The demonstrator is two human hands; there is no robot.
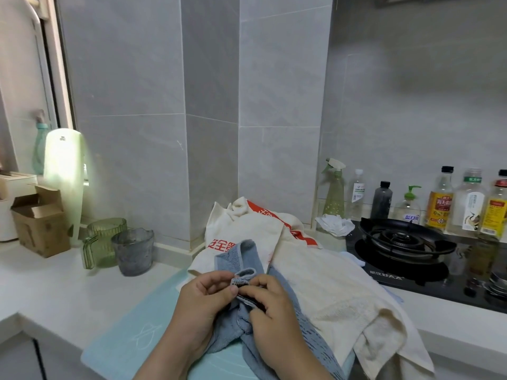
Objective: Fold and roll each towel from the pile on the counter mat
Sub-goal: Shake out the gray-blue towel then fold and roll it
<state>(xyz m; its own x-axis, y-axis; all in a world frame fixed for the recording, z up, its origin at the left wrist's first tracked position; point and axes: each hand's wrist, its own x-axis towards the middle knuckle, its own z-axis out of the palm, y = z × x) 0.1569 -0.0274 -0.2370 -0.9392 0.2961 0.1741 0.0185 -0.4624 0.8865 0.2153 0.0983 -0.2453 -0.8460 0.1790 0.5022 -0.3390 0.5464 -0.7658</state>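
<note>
Lower centre of the frame: the left hand [205, 297] and right hand [271, 311] both pinch the blue towel [230, 259] at its edge, fingers curled tight around the fabric just beside the hanging loop [246, 272]. The towel's lower part drapes onto the light blue counter mat [118, 344] between the wrists. The remaining pile, a cream towel [329, 286] and a white towel with red print [247, 229], lies touching it at centre right, beside the gas burner [400, 238].

蓝月亮 on pump bottle [408, 212], 海天 on sauce bottle [439, 208]
</note>
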